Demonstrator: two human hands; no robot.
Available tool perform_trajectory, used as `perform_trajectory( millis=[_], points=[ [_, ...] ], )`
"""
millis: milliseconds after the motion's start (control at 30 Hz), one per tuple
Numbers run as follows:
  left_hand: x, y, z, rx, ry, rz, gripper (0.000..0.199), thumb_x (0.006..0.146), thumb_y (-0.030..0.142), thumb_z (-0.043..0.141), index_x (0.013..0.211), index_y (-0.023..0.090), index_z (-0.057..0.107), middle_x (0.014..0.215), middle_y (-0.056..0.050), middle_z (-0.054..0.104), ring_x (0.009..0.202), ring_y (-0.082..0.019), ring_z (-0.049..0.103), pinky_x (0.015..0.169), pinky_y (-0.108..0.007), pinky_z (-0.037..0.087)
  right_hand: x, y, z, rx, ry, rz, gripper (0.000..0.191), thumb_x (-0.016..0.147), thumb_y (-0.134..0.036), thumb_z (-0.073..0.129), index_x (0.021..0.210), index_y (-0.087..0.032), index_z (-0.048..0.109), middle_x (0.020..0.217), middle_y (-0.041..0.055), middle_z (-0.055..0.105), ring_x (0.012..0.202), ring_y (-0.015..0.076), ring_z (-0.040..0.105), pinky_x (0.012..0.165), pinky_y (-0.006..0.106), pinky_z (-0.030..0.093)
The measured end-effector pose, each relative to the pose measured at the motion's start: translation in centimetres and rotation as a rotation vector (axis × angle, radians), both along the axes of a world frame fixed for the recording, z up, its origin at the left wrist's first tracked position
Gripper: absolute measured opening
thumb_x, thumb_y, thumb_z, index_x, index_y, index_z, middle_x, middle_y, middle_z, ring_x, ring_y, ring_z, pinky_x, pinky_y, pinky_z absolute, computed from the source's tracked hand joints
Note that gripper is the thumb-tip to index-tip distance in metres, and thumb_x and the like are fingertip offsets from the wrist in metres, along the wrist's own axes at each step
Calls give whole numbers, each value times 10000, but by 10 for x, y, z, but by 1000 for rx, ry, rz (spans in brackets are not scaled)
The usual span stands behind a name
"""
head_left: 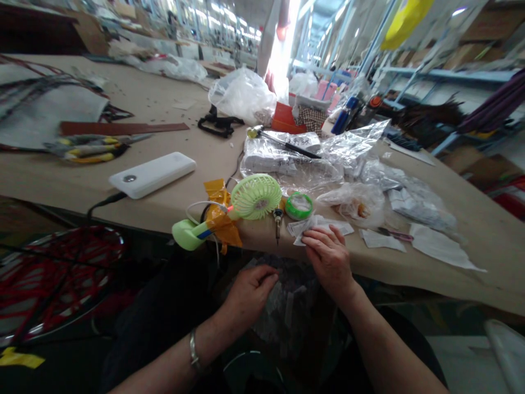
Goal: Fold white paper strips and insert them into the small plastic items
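Observation:
My left hand (252, 290) hovers below the table edge, thumb and forefinger pressed together; anything between them is too small to make out. At the table's front edge, the fingers of my right hand (330, 260) lie on a small stack of white paper slips (322, 221), partly covering it. Just behind the slips sits a green-rimmed round container (299, 206). A soldering-iron-like tool (278, 221) points down over the edge, between the container and a light green handheld fan (256, 197). Orange tape (223, 219) fixes the fan to the table.
A white power bank (153, 174) with a cable lies at the left, near several pliers (92, 148). Behind the fan are plastic-wrapped white bundles (283, 156) with a hammer-like tool (287, 143) on top. Paper scraps (441, 249) lie right. Below hangs a bag-like heap of pale scraps (287, 317).

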State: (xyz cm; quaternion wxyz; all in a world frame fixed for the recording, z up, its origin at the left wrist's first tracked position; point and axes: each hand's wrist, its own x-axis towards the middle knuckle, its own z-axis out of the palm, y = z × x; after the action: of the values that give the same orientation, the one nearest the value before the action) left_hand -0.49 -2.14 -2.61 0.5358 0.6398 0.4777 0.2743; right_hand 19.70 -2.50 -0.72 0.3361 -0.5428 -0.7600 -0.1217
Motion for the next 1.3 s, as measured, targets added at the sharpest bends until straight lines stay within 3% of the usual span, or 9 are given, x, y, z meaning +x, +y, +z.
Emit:
perform_trajectory(
  millis=[167,333,567,733,1033,1167,1300],
  points=[
    [22,-2,10,-234,-232,-55,171,756,235,518,684,137,639,666,-35,634,639,-144,561,596,-237,419,6,-2,-2,91,88,64,104,844,-171,558,852,-226,645,930,8,696,1006,184,591,1029,437,298],
    [39,-5,23,-543,-430,-54,179,771,293,550,768,124,611,698,-50,646,620,-132,586,603,-247,446,8,0,0,78,83,93,97,839,-165,559,800,-221,628,850,-5,694,968,181,591,1000,426,333],
    [45,-7,21,-555,-415,-23,158,758,268,569,759,116,614,684,-59,648,595,-120,582,577,-232,430,6,6,0,38,89,38,86,828,-211,596,743,-210,607,790,0,670,923,183,572,985,413,345],
    [44,-8,19,-572,-417,-15,131,750,247,580,752,120,614,664,-49,647,586,-116,582,573,-229,424,10,2,0,29,61,87,35,826,-234,615,839,-222,645,852,-3,689,945,184,569,1001,428,334],
    [47,-8,24,-684,-541,-54,200,773,298,596,787,99,615,707,-81,660,593,-131,602,582,-248,444,14,1,-1,114,180,134,148,838,-133,561,919,-220,649,894,25,685,969,191,577,944,430,428],
    [46,-12,28,-812,-739,-76,251,815,332,556,832,89,615,723,-93,658,623,-149,622,627,-278,478,9,-15,9,189,204,180,159,818,-117,574,900,-230,651,889,29,679,990,202,577,935,453,439],
    [49,-19,31,-950,-931,-27,276,822,349,558,929,104,624,773,-67,653,640,-131,619,633,-269,496,0,-50,10,133,117,250,143,832,-145,559,910,-229,644,947,33,674,1057,218,545,947,463,425]
  ],
)
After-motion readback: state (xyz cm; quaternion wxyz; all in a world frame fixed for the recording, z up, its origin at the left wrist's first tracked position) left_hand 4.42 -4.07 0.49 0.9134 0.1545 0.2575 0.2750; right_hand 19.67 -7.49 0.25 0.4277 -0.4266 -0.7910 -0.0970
